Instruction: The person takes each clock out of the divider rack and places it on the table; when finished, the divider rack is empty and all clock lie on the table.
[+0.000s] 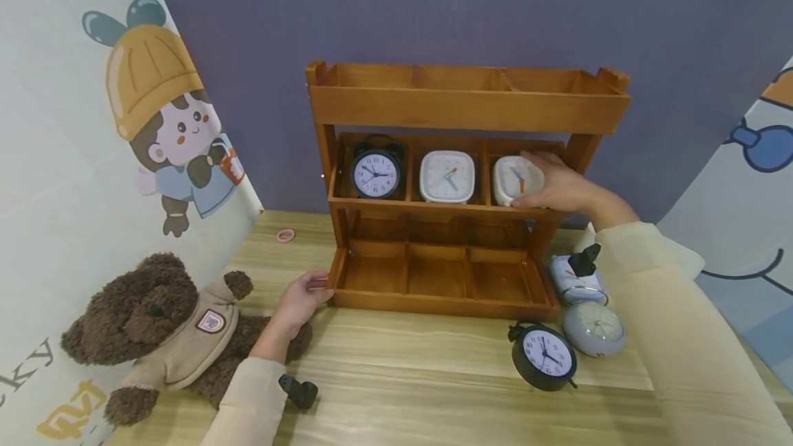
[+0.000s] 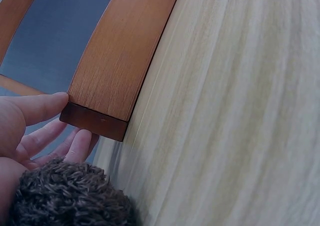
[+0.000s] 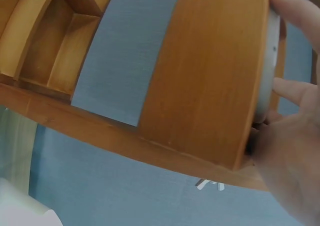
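Right hand (image 1: 557,186): grip clamped on rightmost white clock (image 1: 511,179)
Left hand (image 1: 301,303): grip apart, touching rack (image 1: 434,206), lower left
Worktop (image 1: 403,370): bear (image 1: 192,346) left, black clock (image 1: 545,356) right

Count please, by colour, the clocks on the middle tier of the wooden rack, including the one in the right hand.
Black clock: 1
White clocks: 2, one of them held by the right hand
Total: 3
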`<state>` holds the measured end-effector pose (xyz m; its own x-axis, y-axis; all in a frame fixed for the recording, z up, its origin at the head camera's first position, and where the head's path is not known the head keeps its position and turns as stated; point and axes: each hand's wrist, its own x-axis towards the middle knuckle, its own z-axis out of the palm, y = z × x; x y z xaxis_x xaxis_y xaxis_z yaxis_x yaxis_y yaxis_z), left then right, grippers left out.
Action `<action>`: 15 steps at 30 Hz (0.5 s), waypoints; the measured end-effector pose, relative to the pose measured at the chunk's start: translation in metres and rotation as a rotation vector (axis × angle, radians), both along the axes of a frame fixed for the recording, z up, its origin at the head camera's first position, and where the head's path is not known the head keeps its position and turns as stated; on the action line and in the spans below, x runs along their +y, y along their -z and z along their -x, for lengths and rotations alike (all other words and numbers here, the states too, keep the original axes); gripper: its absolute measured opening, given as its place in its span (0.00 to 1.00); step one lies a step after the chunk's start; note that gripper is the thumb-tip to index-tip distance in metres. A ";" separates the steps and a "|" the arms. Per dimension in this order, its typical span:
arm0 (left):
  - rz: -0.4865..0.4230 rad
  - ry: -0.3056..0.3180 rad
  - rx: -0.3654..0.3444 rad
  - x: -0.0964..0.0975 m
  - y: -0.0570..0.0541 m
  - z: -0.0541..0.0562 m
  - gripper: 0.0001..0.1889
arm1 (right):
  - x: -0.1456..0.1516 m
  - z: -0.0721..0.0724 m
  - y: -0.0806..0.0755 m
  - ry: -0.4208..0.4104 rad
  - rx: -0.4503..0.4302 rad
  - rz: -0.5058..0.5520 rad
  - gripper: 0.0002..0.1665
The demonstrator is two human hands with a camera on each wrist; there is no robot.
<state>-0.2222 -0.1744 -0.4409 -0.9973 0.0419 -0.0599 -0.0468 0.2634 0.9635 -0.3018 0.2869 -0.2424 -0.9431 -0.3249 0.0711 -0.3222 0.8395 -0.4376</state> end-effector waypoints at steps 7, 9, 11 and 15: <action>-0.004 0.001 0.011 0.000 -0.001 -0.001 0.22 | -0.005 0.000 0.000 -0.013 0.034 -0.035 0.63; -0.006 -0.004 0.012 0.001 0.000 -0.001 0.22 | -0.004 0.000 -0.001 -0.019 0.030 -0.043 0.63; -0.007 -0.006 0.013 0.001 0.000 -0.001 0.22 | -0.004 0.000 -0.001 -0.023 0.031 -0.047 0.64; -0.007 -0.009 0.010 0.001 0.000 -0.002 0.21 | -0.005 -0.001 0.000 -0.007 0.053 -0.044 0.64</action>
<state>-0.2206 -0.1733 -0.4410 -0.9982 0.0329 -0.0501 -0.0400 0.2567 0.9657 -0.3007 0.2819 -0.2425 -0.9360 -0.3354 0.1068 -0.3500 0.8550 -0.3826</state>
